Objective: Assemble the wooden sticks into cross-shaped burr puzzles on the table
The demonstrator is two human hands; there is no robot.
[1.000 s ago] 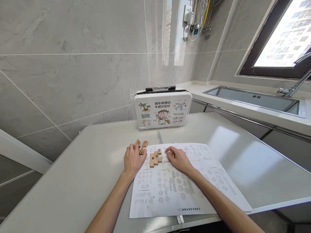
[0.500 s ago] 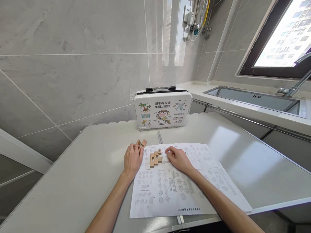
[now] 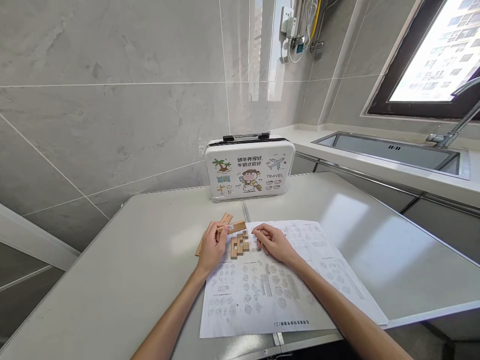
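My left hand (image 3: 213, 247) is closed on a notched wooden bar (image 3: 235, 228), lifting it crosswise. Another long wooden bar (image 3: 226, 218) lies on the table under that hand, running from upper right to lower left. A small cluster of joined wooden blocks (image 3: 238, 243) sits on the printed instruction sheet (image 3: 277, 285) between my hands. My right hand (image 3: 273, 241) rests on the sheet just right of the cluster, fingers curled, fingertips close to the blocks; I cannot make out anything in them.
A white cartoon-printed case (image 3: 249, 169) stands upright against the tiled wall at the table's far edge. The grey table (image 3: 123, 280) has a seam down its middle. A steel sink (image 3: 393, 152) and tap (image 3: 452, 131) lie to the right under a window.
My left hand has picked one wooden bar up and turned it crosswise toward the block cluster, uncovering the other bar beneath. My right hand has barely moved. The view shifted slightly.
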